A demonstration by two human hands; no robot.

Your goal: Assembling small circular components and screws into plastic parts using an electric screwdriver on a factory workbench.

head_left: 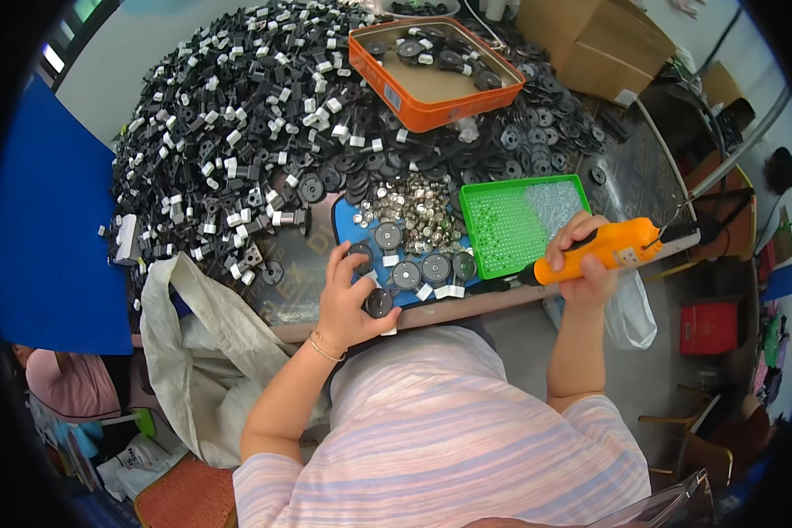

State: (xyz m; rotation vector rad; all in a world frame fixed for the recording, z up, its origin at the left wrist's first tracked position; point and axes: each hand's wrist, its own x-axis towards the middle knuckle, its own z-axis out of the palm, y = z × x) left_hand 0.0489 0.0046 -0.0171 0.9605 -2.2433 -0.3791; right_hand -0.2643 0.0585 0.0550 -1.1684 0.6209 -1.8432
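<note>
My left hand (345, 304) is curled at the table's front edge, thumb and fingers closed around a small black wheel-like part (378, 304). Another black round part (359, 256) lies against its fingertips. My right hand (583, 264) grips an orange electric screwdriver (600, 253), whose dark nose points left along the near edge of a green perforated tray (493, 220). Small silvery screws (554, 207) fill the tray's right side. Several black discs with white tabs (435, 267) lie on a blue mat (348, 216) between my hands, in front of a heap of shiny metal pieces (418, 211).
A large pile of black and white plastic parts (229, 132) covers the table's left and back. Behind the tray stand an orange tin (431, 113) with parts inside, loose black discs (537, 136) and a cardboard box (590, 48). A whitish sack (202, 352) hangs at the front left.
</note>
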